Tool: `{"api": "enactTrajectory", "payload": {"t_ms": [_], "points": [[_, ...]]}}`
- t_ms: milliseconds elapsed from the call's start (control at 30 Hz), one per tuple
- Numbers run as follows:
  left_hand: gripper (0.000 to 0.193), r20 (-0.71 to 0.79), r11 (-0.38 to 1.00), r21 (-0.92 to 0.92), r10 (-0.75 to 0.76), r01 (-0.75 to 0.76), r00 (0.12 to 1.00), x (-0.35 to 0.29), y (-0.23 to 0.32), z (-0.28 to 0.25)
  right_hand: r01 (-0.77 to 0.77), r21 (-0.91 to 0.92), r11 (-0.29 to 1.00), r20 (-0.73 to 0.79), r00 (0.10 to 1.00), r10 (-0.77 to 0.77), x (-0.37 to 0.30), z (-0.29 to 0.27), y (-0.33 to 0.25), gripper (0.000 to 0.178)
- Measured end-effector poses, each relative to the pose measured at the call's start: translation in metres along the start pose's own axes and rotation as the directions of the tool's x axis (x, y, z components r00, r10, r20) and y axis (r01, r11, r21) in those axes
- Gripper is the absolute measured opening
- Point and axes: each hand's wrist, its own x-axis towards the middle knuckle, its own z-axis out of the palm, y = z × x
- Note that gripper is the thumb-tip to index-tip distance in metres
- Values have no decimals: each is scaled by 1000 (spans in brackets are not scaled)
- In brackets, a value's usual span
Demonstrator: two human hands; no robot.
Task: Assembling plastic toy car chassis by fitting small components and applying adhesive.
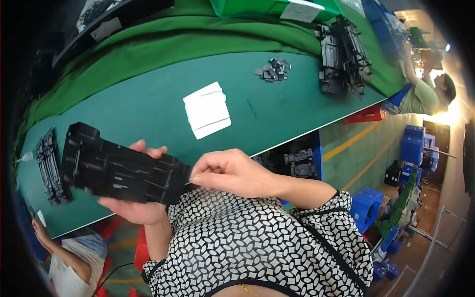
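My left hand [133, 210] grips a long black plastic chassis [123, 171] from below, its thumb and fingers showing on either side. The chassis is raised over the near left part of the green table, its moulded face toward me. At its right end, the fingers of my right hand [230, 171] are pinched together close to the edge. Whatever sits between those fingertips is too small and hidden to name. Beyond my hands lies a small stack of white sheets [207, 111].
Small black pieces [273, 70] lie in a heap farther back on the green table [148, 109]. More black chassis [342, 57] stand at the far right, another [50, 168] at the left. A green bin [257, 7] is behind. A co-worker [74, 257] sits at lower left.
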Motion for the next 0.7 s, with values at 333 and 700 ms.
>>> {"api": "enactTrajectory", "payload": {"t_ms": [333,700], "points": [[65,-70,978,-151,-155,144,985,10,-2,-15,-71,-899,432,-366,663,-653,-1,-150,-18,11],[72,-133,974,-166,-175,153,976,12,-2,-14,-58,-913,403,-286,796,-533,9,-162,-25,16]]}}
